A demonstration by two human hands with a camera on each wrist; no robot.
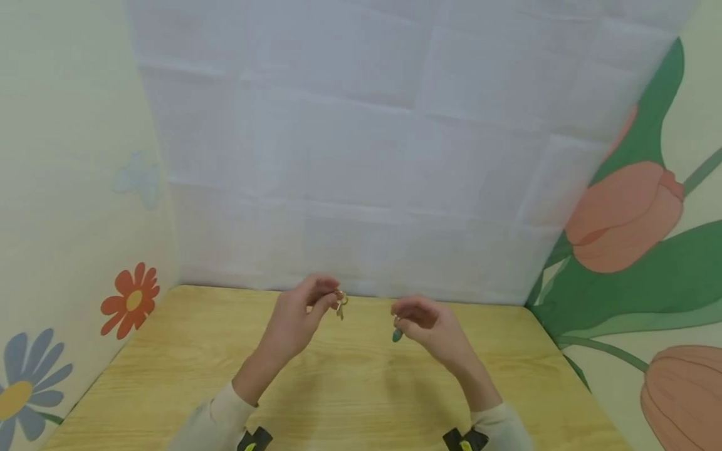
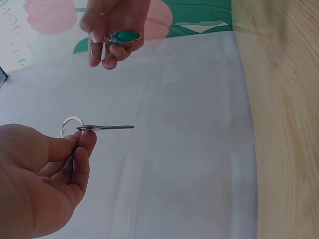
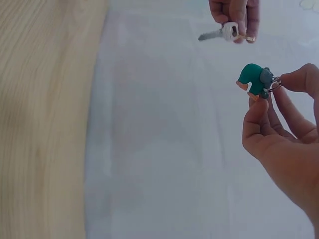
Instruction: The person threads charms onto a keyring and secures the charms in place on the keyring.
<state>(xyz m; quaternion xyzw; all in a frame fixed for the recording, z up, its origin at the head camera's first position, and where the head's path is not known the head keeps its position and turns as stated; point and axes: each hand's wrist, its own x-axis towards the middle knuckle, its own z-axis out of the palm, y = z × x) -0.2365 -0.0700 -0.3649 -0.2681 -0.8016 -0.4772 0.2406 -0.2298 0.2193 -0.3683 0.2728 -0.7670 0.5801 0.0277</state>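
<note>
My left hand [image 1: 296, 316] pinches a metal split ring [image 2: 71, 121] between thumb and fingers, with a key [image 2: 112, 127] hanging from it. In the right wrist view the flat side of the key [image 3: 219, 33] shows. Opposite, my right hand [image 1: 437, 329] pinches the thin metal ring and chain [image 3: 275, 83] of a small figure keychain [image 3: 255, 78], coloured green and grey with orange-pink ends. In the head view the keychain [image 1: 397, 335] dangles below the fingers. Both hands are raised above the table, apart from each other.
A wood-grain table [image 1: 350, 388] lies beneath the hands. Behind it hangs a creased white cloth [image 1: 361, 156]. Side walls carry printed flowers, a red one [image 1: 133, 300] on the left and a pink tulip [image 1: 626, 219] on the right. Dark wrist straps [image 1: 255, 438] show at the bottom.
</note>
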